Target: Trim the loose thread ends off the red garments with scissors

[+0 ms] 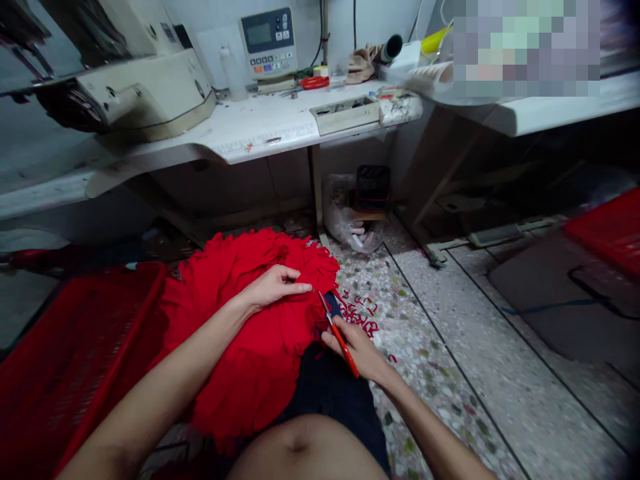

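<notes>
A large heap of red fabric (245, 360) with ragged, fringed edges lies over my lap. My left hand (280, 288) pinches a bit of that fabric near its right edge, thumb and fingers pressed together. In my right hand (353, 343) is a pair of scissors with red handles (345, 350); its blades point up and left, their tips close beside my left fingertips. Whether the blades touch the fabric is too small to tell. Several red scraps (367, 323) are scattered on the speckled floor to the right of the heap.
A red plastic basket (117, 347) stands at the left. Ahead is a white worktable (270, 137) with a sewing machine (145, 93), a control panel (270, 47) and red-handled scissors (314, 83). Under it sits a clear plastic bag (345, 220). A red object (610, 230) is at the right.
</notes>
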Tool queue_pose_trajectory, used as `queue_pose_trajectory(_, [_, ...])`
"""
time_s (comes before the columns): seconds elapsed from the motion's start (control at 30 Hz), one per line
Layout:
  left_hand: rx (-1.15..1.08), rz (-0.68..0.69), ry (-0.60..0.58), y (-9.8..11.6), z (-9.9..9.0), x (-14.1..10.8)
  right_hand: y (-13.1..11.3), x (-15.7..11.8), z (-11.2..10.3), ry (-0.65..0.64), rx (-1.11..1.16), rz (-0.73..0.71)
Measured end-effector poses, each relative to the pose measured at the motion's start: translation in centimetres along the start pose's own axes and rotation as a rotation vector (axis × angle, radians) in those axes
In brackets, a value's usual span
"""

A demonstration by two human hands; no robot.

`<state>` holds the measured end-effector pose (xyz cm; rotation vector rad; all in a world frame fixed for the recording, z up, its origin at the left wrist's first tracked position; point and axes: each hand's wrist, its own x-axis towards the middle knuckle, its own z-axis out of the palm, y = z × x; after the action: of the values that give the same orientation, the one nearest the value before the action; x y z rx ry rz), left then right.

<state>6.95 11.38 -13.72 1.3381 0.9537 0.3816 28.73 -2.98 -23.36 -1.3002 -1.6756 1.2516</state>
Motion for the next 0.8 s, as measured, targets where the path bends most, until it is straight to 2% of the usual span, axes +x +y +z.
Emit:
queue_pose_trajectory(0.27, [0.037, -0.022, -0.083, 0.2, 0.6, 0.0, -1.3, 1.5, -0.3, 0.001, 0.007, -0.032])
queue_pose_trajectory(0.5, [0.121, 0.028, -0.148, 0.0, 0.3, 0.0, -0.7, 1.6, -0.2, 0.007, 0.011, -0.011])
queue_pose_trajectory(0.8, [0.168, 0.023, -0.197, -0.1, 0.3, 0.1, 1.0, 1.3, 0.8, 0.118, 0.056, 0.077])
